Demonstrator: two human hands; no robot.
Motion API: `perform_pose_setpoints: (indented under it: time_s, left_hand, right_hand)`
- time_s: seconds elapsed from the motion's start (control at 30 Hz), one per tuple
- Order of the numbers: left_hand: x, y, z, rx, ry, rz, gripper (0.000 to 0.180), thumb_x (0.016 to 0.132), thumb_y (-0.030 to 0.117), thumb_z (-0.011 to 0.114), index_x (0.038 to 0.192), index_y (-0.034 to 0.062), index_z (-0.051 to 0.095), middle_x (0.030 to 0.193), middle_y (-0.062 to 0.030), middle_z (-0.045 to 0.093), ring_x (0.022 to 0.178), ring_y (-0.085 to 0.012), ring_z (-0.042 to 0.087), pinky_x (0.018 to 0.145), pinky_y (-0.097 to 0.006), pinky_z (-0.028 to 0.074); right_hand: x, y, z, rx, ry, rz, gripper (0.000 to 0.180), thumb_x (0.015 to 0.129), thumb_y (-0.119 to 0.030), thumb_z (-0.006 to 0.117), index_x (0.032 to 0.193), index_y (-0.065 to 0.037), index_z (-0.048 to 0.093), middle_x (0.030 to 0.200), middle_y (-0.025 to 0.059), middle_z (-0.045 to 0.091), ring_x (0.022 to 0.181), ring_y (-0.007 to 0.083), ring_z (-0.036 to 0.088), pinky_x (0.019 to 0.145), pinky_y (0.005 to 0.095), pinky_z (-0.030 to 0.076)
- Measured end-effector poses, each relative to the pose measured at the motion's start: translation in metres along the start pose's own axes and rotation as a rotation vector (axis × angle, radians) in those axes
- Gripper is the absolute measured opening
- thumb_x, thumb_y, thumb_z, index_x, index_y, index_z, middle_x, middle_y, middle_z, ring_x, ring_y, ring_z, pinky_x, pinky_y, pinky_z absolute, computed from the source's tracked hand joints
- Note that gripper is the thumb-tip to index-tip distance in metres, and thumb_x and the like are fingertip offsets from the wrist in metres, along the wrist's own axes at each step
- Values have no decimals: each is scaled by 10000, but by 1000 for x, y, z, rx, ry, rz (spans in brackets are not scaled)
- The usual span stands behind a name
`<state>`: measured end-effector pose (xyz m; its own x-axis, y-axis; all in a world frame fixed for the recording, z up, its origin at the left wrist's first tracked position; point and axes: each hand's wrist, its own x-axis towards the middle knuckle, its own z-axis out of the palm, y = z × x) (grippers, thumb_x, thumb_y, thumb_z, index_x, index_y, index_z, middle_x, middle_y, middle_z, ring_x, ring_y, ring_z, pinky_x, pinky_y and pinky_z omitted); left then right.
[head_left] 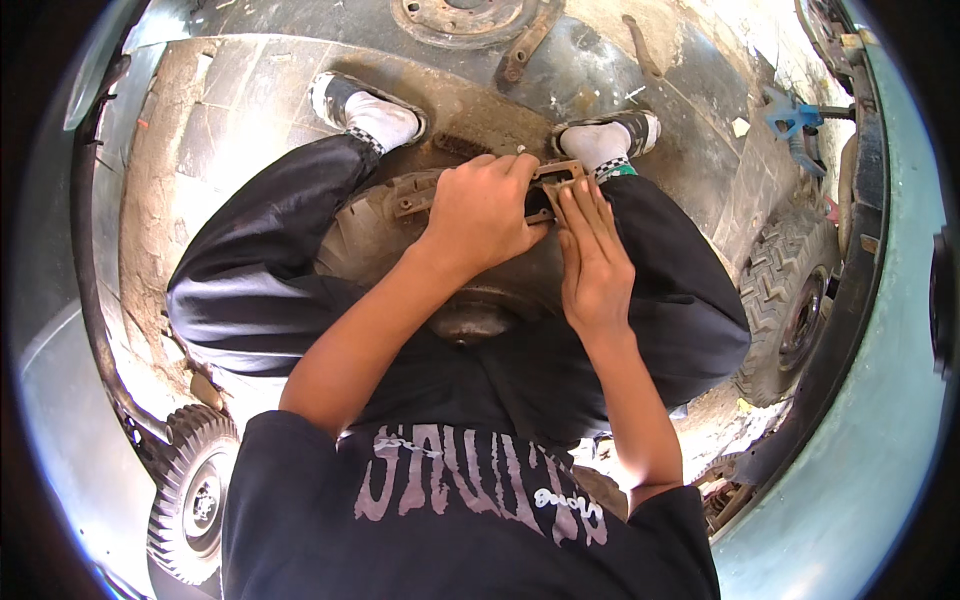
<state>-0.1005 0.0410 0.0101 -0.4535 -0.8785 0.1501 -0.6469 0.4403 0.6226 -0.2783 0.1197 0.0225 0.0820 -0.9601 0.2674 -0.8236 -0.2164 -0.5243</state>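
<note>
My left hand (484, 208) is wrapped over the middle of a rusty metal casting (412, 205). The casting has bolt-hole lugs at its ends and a dark opening on the right. My right hand (600, 265) lies against that right end, its fingers straight and close together. Between those fingers and the metal shows the edge of a thin brownish sheet (555, 203); its kind I cannot make out. Beneath the casting, between my legs, lies a dusty tyre (350, 240), partly hidden by my arms.
A rusty wheel rim (465, 28) and a flat metal bar (527, 48) lie ahead on the tiled floor. Treaded wheels stand at right (790, 300) and lower left (195, 495). Pale blue vehicle panels (900, 420) flank me. A blue tool (797, 120) is at far right.
</note>
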Motion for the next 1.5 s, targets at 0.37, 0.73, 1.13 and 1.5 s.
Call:
perform_pose_setpoints:
  time_s: [0.37,0.73,1.13,1.5]
  left_hand:
    - [-1,-1,2,4,-29,-2,618,659,315,961,1161,57,710,1012,-128,784,942,-354,763,800,-482,618]
    - [0,3,-2,2,-54,-55,601,678,266,941,1192,69,698,1103,-130,775,1024,-358,756,851,-469,620]
    - [-16,-23,-9,-353,-44,-44,637,751,187,946,1303,50,658,1171,-188,766,1101,-421,745,938,-459,600]
    - [-38,-46,0,-448,-7,-100,612,746,221,940,1262,94,635,1083,-181,775,1030,-427,750,850,-495,598]
  right_hand:
    - [-12,19,-7,1,20,-15,405,1070,-74,660,1458,43,658,1423,251,702,1369,426,652,1163,488,527]
    - [-20,12,-6,25,33,53,433,1047,-34,670,1468,63,648,1473,268,670,1422,434,616,1206,502,493]
    - [-27,-20,13,-41,25,31,486,1023,-88,726,1500,-14,665,1568,234,612,1507,433,535,1255,541,426]
    - [-43,-51,35,-7,-58,-57,485,1060,-126,689,1535,-43,646,1615,195,590,1573,390,471,1324,578,277]
